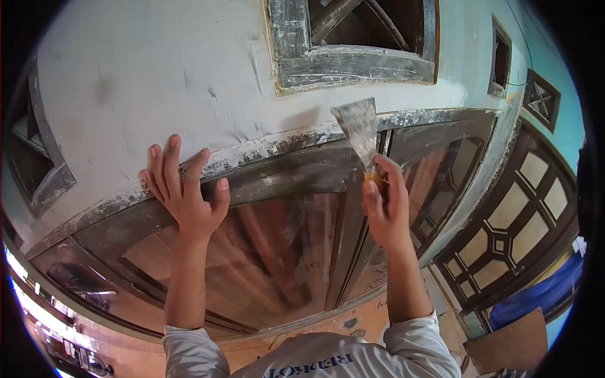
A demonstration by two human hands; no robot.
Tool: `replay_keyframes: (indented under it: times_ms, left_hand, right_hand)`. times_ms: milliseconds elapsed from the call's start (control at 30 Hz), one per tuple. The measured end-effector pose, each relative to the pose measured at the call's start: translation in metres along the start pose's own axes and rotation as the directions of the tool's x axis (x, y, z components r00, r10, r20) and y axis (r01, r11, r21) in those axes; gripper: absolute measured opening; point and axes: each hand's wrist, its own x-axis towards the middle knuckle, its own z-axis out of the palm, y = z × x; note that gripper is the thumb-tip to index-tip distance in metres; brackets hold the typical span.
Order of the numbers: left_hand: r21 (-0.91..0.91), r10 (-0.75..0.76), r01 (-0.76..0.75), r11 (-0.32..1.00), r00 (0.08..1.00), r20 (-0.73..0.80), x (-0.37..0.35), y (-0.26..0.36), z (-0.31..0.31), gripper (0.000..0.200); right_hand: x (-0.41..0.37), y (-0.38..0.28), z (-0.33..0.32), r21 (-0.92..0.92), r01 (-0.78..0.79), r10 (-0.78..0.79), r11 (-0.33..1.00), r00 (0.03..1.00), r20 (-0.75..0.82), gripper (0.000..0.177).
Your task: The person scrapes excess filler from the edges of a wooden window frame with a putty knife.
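Observation:
My right hand (387, 205) grips the handle of a putty knife (360, 129), its wide blade pointing up and speckled with pale residue. The blade is in front of the weathered top frame (428, 118) of a dark wooden window; whether it touches cannot be told. With fingers spread, my left hand (189, 189) rests against the same frame further left, fingertips reaching the white wall (151, 75). White paint or filler patches mark the frame along its upper edge. Beneath it are glass panes (271, 252) with reflections.
Above is a vent opening (359, 69) with a worn wooden frame and crossed bars. A dark panelled door (504, 220) stands at the right, with blue cloth (535, 296) and a brown board (509, 346) below it. Another framed opening (38, 145) is at the left.

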Motion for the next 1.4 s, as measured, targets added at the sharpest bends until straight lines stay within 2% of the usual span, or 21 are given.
replay_keyframes:
  times_ms: [67, 133, 200, 267, 333, 467, 600, 733, 767, 800, 867, 933, 1000, 1067, 1133, 1200, 1233, 1267, 1333, 1367, 1400]
  left_hand:
    - [-0.007, 0.002, -0.003, 1.0, 1.0, -0.006, -0.001, 0.0, 0.001, 0.042]
    - [-0.009, 0.004, -0.004, 1.0, 1.0, -0.015, -0.001, -0.001, 0.001, 0.042]
    - [-0.004, -0.002, 0.002, 1.0, 1.0, 0.003, -0.002, 0.0, 0.0, 0.041]
    - [-0.003, 0.0, 0.0, 1.0, 1.0, 0.002, -0.003, -0.001, 0.0, 0.041]
    - [-0.004, 0.003, -0.003, 1.0, 1.0, 0.006, -0.004, -0.002, 0.0, 0.041]
    - [-0.01, 0.031, -0.031, 0.999, 0.999, 0.022, -0.003, -0.002, -0.001, 0.044]
    - [-0.011, 0.034, -0.034, 0.999, 0.999, 0.028, -0.003, -0.002, -0.002, 0.044]
    - [-0.007, 0.037, -0.037, 0.999, 0.999, 0.028, -0.003, -0.002, -0.001, 0.044]
    - [-0.007, 0.041, -0.041, 0.999, 0.999, 0.028, -0.002, -0.002, -0.002, 0.044]
    - [-0.006, 0.043, -0.043, 0.999, 0.999, 0.027, -0.002, -0.002, -0.002, 0.044]
    - [-0.007, 0.042, -0.042, 0.999, 0.999, 0.026, -0.003, -0.002, -0.002, 0.044]
    - [-0.007, 0.041, -0.041, 0.999, 0.999, 0.027, -0.003, -0.002, -0.002, 0.044]
    - [-0.004, 0.043, -0.043, 0.999, 0.999, 0.029, -0.004, -0.003, -0.003, 0.044]
    - [-0.002, 0.028, -0.028, 1.0, 0.999, 0.018, -0.003, -0.001, -0.001, 0.042]
    - [0.0, 0.014, -0.014, 1.0, 1.0, 0.01, -0.004, -0.002, -0.002, 0.041]
    - [-0.001, 0.042, -0.042, 0.999, 0.998, 0.035, -0.004, -0.004, -0.003, 0.044]
    - [0.0, 0.04, -0.04, 0.999, 0.999, 0.037, -0.004, -0.004, -0.003, 0.044]
    - [-0.003, 0.043, -0.043, 0.999, 0.999, 0.029, -0.004, -0.004, -0.002, 0.043]
    - [-0.01, 0.047, -0.047, 0.999, 0.999, 0.02, -0.004, -0.003, -0.002, 0.043]
    - [-0.012, 0.044, -0.043, 0.999, 0.999, 0.023, -0.004, -0.003, -0.002, 0.042]
    - [-0.013, 0.04, -0.039, 0.999, 0.999, 0.025, -0.004, -0.003, -0.003, 0.042]
  right_hand:
    - [0.014, -0.004, 0.012, -0.067, 0.062, -0.062, 0.996, 0.998, -0.001, 0.03]
    - [0.021, -0.007, 0.025, 0.112, -0.076, 0.075, 0.991, 0.997, 0.014, 0.03]
    - [0.025, -0.007, 0.036, 0.137, -0.08, 0.081, 0.987, 0.997, 0.0, 0.03]
    - [0.028, -0.003, 0.045, 0.295, -0.112, 0.118, 0.949, 0.993, -0.003, 0.029]
    - [0.028, 0.002, 0.046, 0.247, -0.142, 0.142, 0.959, 0.99, 0.015, 0.03]
    - [0.02, -0.001, 0.037, 0.332, -0.183, 0.179, 0.925, 0.983, 0.045, 0.028]
    - [0.013, -0.007, 0.026, 0.315, -0.154, 0.165, 0.937, 0.986, -0.009, 0.028]
    - [0.025, 0.0, 0.027, 0.143, -0.02, 0.037, 0.99, 0.992, -0.121, 0.031]
    - [0.031, -0.001, 0.029, -0.074, 0.134, -0.143, 0.988, 0.98, -0.135, 0.033]
    - [0.035, -0.001, 0.032, -0.286, 0.277, -0.319, 0.917, 0.942, -0.109, 0.035]
    - [0.035, 0.001, 0.041, -0.24, 0.254, -0.291, 0.937, 0.947, -0.134, 0.038]
    - [0.034, 0.005, 0.043, -0.384, 0.324, -0.344, 0.865, 0.939, 0.016, 0.041]
    - [0.026, 0.007, 0.045, -0.377, 0.28, -0.301, 0.883, 0.954, 0.003, 0.042]
    - [0.017, 0.007, 0.044, -0.227, 0.199, -0.204, 0.953, 0.979, 0.0, 0.039]
    - [0.014, 0.005, 0.035, -0.218, 0.262, -0.27, 0.94, 0.963, -0.006, 0.036]
    - [0.012, -0.005, 0.024, -0.138, 0.108, -0.113, 0.985, 0.993, -0.029, 0.034]
    - [0.016, -0.001, 0.02, -0.136, 0.186, -0.197, 0.973, 0.978, -0.068, 0.033]
    - [0.018, -0.001, 0.016, -0.137, 0.185, -0.195, 0.973, 0.978, -0.067, 0.033]
    - [0.024, -0.004, 0.011, 0.007, 0.1, -0.098, 0.995, 0.987, -0.129, 0.032]
    - [0.03, -0.002, 0.011, -0.047, 0.192, -0.196, 0.98, 0.973, -0.12, 0.032]
    - [0.03, -0.007, 0.011, -0.05, 0.192, -0.197, 0.98, 0.973, -0.122, 0.032]
